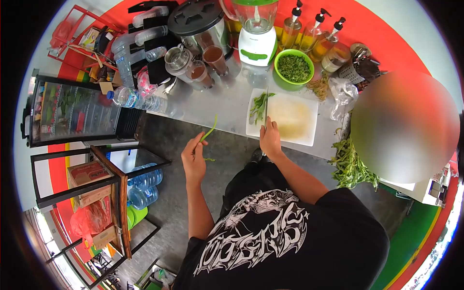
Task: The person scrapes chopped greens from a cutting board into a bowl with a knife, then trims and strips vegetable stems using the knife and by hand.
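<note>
My left hand [194, 153] is raised left of the board, in front of the table edge, its fingers pinching a slim green stalk [210, 129]. A small green tip [209, 159] shows just beside that hand. My right hand [270, 138] is closed round the handle of a knife [266, 104], whose blade points away from me over a white cutting board [305, 108]. Several green leaves [258, 110] lie on the board's left part, against the blade. Behind the board stands a green bowl [290, 87] filled with finely chopped greens [294, 67].
A blender [257, 43], pump bottles [309, 36], brown drinks [198, 75] and a water bottle [133, 99] stand on the metal table [208, 111]. A leafy bunch [355, 166] hangs at the right edge, near a plastic bag [343, 96]. A blurred patch hides the far right.
</note>
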The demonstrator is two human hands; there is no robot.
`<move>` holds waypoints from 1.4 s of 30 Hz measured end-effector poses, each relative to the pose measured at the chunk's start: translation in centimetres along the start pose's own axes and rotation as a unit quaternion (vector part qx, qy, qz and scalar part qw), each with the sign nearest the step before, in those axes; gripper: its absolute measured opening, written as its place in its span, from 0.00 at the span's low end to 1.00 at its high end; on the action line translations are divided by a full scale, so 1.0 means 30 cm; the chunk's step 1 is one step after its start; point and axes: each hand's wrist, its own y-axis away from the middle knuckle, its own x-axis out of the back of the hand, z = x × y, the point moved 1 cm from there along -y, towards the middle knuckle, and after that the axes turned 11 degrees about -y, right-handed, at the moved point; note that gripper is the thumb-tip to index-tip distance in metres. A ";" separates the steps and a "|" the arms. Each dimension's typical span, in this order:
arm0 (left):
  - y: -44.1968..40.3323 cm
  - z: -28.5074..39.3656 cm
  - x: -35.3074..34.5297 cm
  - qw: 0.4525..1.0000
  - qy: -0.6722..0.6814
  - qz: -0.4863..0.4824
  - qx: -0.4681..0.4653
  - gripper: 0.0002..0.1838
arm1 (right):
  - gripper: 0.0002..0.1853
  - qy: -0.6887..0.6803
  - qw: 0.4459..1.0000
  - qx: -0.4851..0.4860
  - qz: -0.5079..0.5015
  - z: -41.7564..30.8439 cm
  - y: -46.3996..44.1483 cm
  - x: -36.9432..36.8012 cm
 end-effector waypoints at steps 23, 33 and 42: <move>-0.028 0.108 -1.152 0.885 -0.192 -0.267 -0.330 0.19 | 0.23 -0.024 0.969 -0.069 0.236 0.211 0.349 0.625; -0.035 -0.051 -0.831 0.921 -0.230 -0.160 -0.270 0.22 | 0.28 -0.036 0.996 -0.003 0.086 0.152 0.266 0.504; 0.001 -0.155 -0.644 0.924 -0.236 -0.181 -0.239 0.11 | 0.38 0.159 0.984 -0.075 -0.034 0.182 0.225 0.361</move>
